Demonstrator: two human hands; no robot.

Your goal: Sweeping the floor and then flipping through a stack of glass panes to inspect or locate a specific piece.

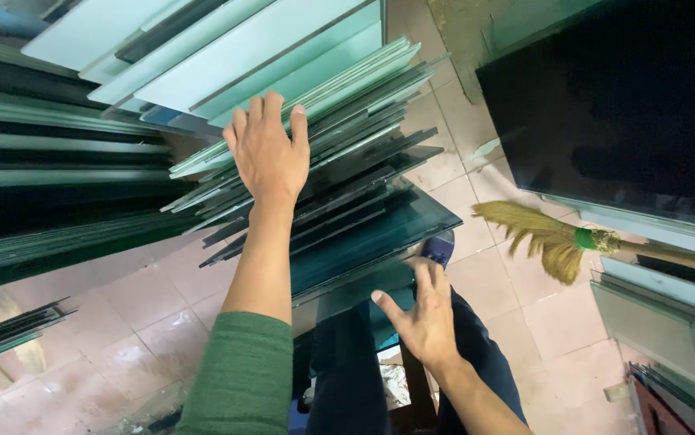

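Green-sleeved, my left hand [267,153] lies flat with fingers spread on the stacked glass sheets [339,153] leaning ahead of me, gripping nothing. My right hand [421,316] sits lower, open, fingers seemingly curled at the lowest dark pane's [379,234] corner; I can't tell whether it truly grips. These sheets look heavy, stiff, slick and brittle, with sharp edges, so I'd hold the long edges. Tiled floor [492,282] opens right, past a straw broom [549,238] and more panes.
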